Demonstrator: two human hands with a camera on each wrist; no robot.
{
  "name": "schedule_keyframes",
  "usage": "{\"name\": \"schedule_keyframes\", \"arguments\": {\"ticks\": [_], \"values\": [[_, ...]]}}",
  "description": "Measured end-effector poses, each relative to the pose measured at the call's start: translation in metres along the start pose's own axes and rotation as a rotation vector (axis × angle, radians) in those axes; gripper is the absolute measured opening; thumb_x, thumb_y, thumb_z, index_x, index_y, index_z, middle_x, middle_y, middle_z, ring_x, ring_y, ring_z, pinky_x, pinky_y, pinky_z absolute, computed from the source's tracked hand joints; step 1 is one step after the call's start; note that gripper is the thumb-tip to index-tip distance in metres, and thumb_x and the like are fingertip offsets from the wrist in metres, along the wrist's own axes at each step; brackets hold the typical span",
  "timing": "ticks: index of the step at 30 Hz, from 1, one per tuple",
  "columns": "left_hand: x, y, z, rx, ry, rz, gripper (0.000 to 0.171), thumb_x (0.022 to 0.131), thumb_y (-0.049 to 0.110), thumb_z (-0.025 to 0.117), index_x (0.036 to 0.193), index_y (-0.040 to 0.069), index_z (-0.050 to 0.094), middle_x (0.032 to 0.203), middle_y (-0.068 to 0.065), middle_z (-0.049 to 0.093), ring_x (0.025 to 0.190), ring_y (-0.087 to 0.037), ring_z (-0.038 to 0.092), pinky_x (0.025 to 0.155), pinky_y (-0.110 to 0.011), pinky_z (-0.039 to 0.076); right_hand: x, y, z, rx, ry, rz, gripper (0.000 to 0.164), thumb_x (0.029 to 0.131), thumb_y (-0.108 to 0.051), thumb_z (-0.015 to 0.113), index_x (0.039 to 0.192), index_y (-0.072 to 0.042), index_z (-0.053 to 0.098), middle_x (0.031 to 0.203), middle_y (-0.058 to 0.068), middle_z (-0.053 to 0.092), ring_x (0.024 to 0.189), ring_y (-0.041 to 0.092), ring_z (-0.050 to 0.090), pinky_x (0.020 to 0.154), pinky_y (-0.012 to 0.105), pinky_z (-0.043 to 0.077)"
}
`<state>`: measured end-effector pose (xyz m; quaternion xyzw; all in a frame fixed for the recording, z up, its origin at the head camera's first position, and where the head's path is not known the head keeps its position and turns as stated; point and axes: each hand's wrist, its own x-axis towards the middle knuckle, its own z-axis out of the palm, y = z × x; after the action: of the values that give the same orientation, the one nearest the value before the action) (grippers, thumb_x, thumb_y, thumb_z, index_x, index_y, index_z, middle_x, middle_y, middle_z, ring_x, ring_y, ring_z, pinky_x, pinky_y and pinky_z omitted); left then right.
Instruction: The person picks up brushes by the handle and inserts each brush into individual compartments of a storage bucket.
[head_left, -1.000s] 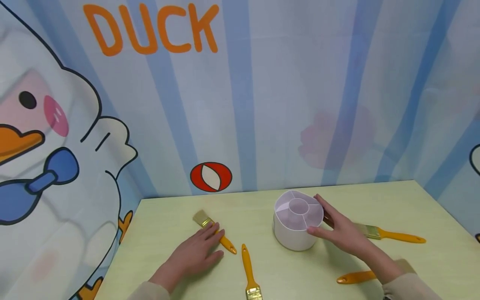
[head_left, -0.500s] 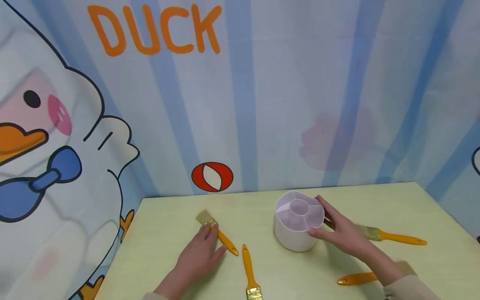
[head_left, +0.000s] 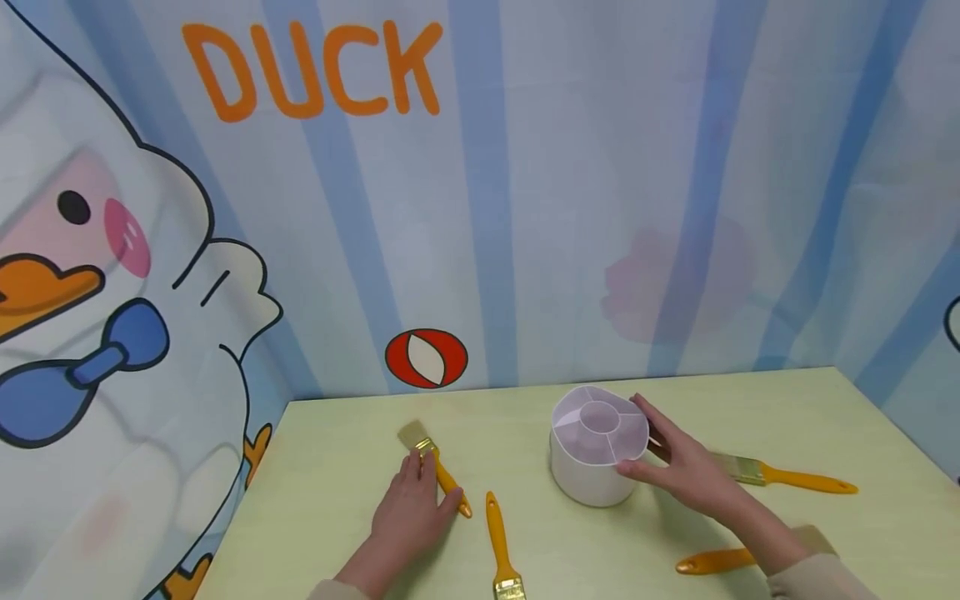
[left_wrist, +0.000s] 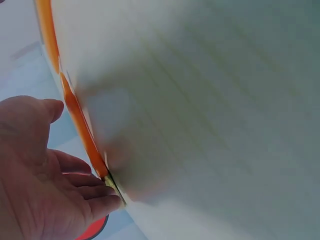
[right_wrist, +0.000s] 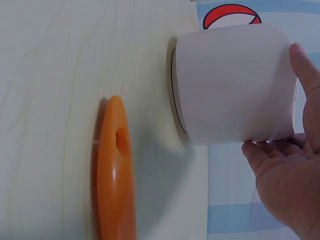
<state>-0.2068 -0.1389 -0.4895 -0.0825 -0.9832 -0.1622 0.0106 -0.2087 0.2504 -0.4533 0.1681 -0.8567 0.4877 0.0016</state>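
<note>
Left hand (head_left: pixel 412 512), thumb spread from straight fingers, touched a paintbrush (head_left: pixel 446 476) on the bench (head_left: pixel 341 450); right hand (head_left: pixel 688 471) clamped the divided holder (head_left: pixel 592 477), probably best kept steady during brush pickup.

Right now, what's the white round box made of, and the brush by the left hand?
The round box looks like matte plastic: thin, smooth walls. The brush has a glossy orange handle, maybe plastic or painted wood, with a glint at its end; a gleaming gold band, likely metal; and dull beige bristles, hair or synthetic, I can't tell.
</note>
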Motion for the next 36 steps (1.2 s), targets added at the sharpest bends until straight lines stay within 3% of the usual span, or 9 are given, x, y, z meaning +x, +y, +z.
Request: {"name": "schedule_keyframes", "arguments": {"ticks": [6,10,15,18,27,32,36], "values": [[0.009,0.000,0.003,0.067,-0.018,0.050,0.074,0.104,0.042,0.067,0.152,-0.011,0.048,0.160,-0.034,0.043,0.149,-0.049,0.043,0.122,-0.060,0.040,0.000,0.001,0.000,0.009,-0.002,-0.001,0.102,0.095,-0.018,0.084,0.169,0.004,0.017,0.171,0.030,0.027,0.149,0.055,0.040,0.111,0.053,0.045],[0.014,-0.003,-0.002,0.091,-0.080,0.111,0.073,0.105,0.044,0.066,0.155,-0.007,0.048,0.162,-0.031,0.042,0.151,-0.046,0.042,0.123,-0.058,0.038,0.000,0.000,0.000,0.009,-0.002,0.003,0.102,0.095,-0.019,0.083,0.169,0.004,0.016,0.171,0.030,0.026,0.150,0.055,0.039,0.112,0.053,0.045],[0.019,-0.007,-0.012,0.097,-0.156,0.174,0.073,0.105,0.045,0.065,0.157,-0.003,0.047,0.166,-0.027,0.039,0.153,-0.042,0.040,0.125,-0.057,0.036,0.000,-0.001,0.000,0.001,0.000,0.004,0.102,0.095,-0.021,0.084,0.168,0.004,0.017,0.171,0.030,0.027,0.149,0.054,0.040,0.112,0.053,0.045],[0.020,-0.008,-0.013,0.066,-0.144,0.181,0.072,0.105,0.043,0.066,0.157,-0.004,0.047,0.164,-0.027,0.041,0.151,-0.043,0.042,0.124,-0.057,0.038,-0.001,-0.002,0.001,-0.001,0.000,0.006,0.102,0.095,-0.021,0.084,0.168,0.004,0.017,0.171,0.030,0.027,0.149,0.054,0.040,0.112,0.053,0.046],[0.023,0.003,-0.002,-0.060,-0.027,-0.051,0.078,0.101,0.043,0.072,0.152,-0.011,0.049,0.153,-0.030,0.054,0.144,-0.045,0.051,0.117,-0.056,0.046,-0.001,-0.002,-0.001,-0.003,0.010,-0.001,0.102,0.095,-0.018,0.084,0.168,0.005,0.017,0.170,0.032,0.027,0.149,0.056,0.039,0.111,0.053,0.045],[0.024,0.013,0.000,-0.038,-0.024,-0.135,0.079,0.097,0.044,0.077,0.148,-0.011,0.053,0.144,-0.028,0.063,0.133,-0.042,0.061,0.111,-0.053,0.052,-0.001,-0.002,0.000,-0.002,0.004,-0.002,0.102,0.095,-0.019,0.084,0.168,0.005,0.018,0.170,0.032,0.027,0.148,0.055,0.041,0.111,0.053,0.046],[0.025,0.019,0.002,0.016,-0.028,-0.147,0.079,0.096,0.045,0.079,0.146,-0.011,0.055,0.142,-0.027,0.065,0.129,-0.041,0.064,0.108,-0.051,0.056,-0.001,-0.002,0.001,0.010,0.000,0.013,0.102,0.095,-0.020,0.084,0.168,0.004,0.017,0.171,0.031,0.027,0.149,0.054,0.041,0.112,0.053,0.046]]}}
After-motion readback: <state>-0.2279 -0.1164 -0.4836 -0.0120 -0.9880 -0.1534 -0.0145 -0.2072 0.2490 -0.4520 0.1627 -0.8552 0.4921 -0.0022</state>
